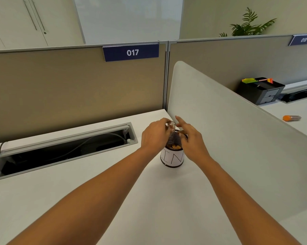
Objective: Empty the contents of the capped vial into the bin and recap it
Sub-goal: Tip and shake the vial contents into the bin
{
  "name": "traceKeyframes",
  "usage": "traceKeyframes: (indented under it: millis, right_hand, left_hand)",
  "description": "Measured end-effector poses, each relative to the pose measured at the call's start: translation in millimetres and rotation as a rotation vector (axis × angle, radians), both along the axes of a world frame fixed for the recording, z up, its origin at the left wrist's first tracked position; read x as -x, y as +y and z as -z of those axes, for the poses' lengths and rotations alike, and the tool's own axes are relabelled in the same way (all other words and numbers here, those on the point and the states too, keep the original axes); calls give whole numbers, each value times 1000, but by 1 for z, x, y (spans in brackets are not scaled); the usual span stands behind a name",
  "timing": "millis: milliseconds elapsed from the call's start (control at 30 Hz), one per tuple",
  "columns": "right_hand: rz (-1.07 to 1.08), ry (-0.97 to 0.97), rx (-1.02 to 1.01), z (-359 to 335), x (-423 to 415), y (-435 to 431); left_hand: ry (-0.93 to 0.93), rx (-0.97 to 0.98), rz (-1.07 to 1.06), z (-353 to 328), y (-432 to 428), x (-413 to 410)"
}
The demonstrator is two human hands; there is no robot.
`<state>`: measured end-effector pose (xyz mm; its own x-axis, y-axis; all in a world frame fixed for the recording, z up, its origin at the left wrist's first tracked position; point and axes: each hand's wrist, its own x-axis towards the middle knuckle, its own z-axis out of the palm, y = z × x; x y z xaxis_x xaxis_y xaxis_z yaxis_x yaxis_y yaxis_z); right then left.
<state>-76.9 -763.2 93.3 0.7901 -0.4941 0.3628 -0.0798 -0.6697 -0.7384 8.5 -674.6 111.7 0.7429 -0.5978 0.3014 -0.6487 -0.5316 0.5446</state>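
On the white desk (96, 191), beige partitions (69, 89) behind, stands the bin (172, 156).

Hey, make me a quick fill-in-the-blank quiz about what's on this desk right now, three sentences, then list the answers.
1. The left hand holds a clear vial tipped over the mesh ____.
2. The blue sign on the partition reads ____.
3. An orange-capped vial lies on the neighbouring desk, to the ____ of the grey divider.

Answers: bin; 017; right
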Motion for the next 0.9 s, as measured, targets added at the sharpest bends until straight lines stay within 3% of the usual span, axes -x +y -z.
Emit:
traceKeyframes:
  millis: [300,433,500,667,900]
  right_hand:
    - [-6,47,198,0,3,-3]
    - [-2,39,154,1,3,-4]
    - [51,-15,84,0,1,-3]
    - [176,-66,-20,1,3,-2]
    - [53,30,195,9,9,-2]
  left_hand:
    - [-43,-66,25,6,3,-1]
    - [9,-58,9,7,1,-1]
    - [131,5,-26,6,1,-2]
    - [633,302,-178,0,1,-11]
    - [825,414,-272,-8,0,-14]
